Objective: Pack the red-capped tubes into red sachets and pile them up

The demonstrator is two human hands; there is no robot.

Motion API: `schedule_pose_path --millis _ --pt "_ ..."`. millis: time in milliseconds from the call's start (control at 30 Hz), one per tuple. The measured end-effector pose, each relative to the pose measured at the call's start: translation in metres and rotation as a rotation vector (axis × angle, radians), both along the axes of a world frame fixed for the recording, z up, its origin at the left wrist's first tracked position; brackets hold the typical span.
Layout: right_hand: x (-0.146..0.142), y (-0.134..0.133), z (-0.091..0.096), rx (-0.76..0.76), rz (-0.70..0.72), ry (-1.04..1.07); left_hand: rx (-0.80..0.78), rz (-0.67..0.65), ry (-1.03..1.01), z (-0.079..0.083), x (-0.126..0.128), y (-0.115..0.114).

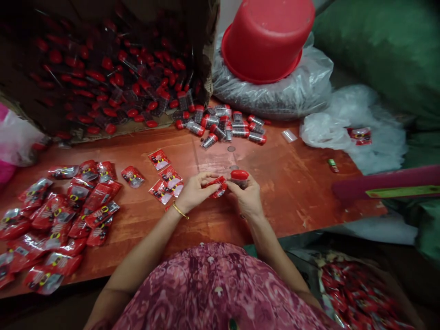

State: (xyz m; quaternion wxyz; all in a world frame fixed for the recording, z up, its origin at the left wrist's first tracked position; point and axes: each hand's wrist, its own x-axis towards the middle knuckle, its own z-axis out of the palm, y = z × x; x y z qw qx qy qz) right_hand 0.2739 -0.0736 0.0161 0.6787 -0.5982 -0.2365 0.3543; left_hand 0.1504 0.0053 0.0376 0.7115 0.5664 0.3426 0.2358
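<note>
My left hand (194,193) is closed on a small red printed packet (219,187), just above the orange-red table top. In my right hand (250,196) is a small clear container with a red cap (239,174) and dark contents. The thumb and fingertips of that hand also meet the packet's right edge. To the left of my hands lie several flat red packets (160,159). Beyond my hands is a loose heap of clear containers with red caps (225,123). A pile of filled red packets (57,217) covers the table's left side.
A large cardboard box (208,55) of red-capped containers stands at the back left. At the back, a red tub (268,41) sits upside down on a plastic sack (275,98). A purple bar (395,183) juts in from the right. Below right is a sack of red packets (360,293).
</note>
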Motion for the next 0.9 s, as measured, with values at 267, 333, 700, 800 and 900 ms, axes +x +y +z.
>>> schedule_pose_path --millis 267,333,700,800,900 --pt "0.005 -0.001 -0.003 0.015 0.009 0.122 0.276 -0.059 0.143 0.001 -0.003 0.005" --pt "0.007 -0.001 -0.002 -0.012 0.060 0.084 0.376 -0.135 0.224 0.000 -0.005 0.007" --pt "0.017 -0.008 -0.006 0.433 0.088 -1.029 -0.125 -0.013 0.343 0.006 -0.005 0.003" --pt "0.024 -0.009 -0.008 0.544 0.248 -1.256 -0.327 -0.071 0.261 0.010 0.001 0.002" --pt "0.024 -0.012 -0.014 0.451 0.300 -1.283 -0.374 0.031 0.171 0.005 0.006 0.003"
